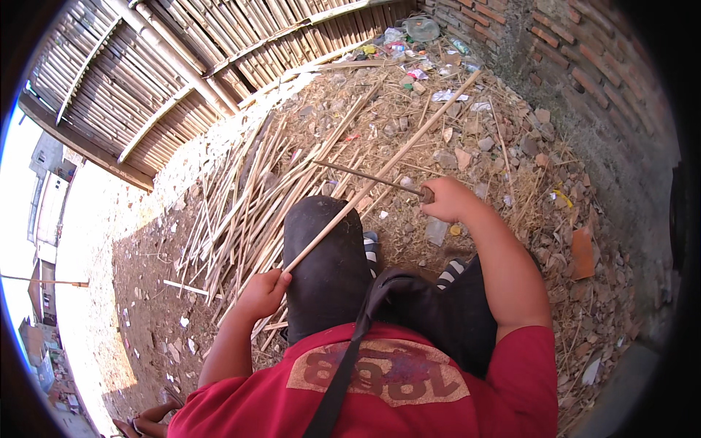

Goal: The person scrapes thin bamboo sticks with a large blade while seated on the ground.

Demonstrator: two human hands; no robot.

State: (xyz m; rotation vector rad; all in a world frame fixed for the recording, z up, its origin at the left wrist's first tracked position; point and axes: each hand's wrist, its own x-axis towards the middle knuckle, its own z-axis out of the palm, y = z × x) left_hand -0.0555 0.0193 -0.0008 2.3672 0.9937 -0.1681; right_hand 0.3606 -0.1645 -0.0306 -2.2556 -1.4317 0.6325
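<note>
My left hand [261, 293] is closed around the near end of a long pale bamboo strip [418, 147]. From there the strip slants across my left knee and away to the far right, over the rubble. In my right hand [451, 200] is the handle of a long, narrow knife [365, 174], its dark blade pointing left. The blade crosses the strip just beyond my knee; whether the two touch I cannot tell. Beside my left leg lies a loose pile of similar bamboo strips [237, 201].
Stones, dry straw and litter cover the ground [511, 164]. A bamboo fence [168, 87] stands at the far left, a brick wall [599, 69] along the right. Another person's bare limbs [152, 422] show at the lower left. A thin stick [55, 282] juts in from the left.
</note>
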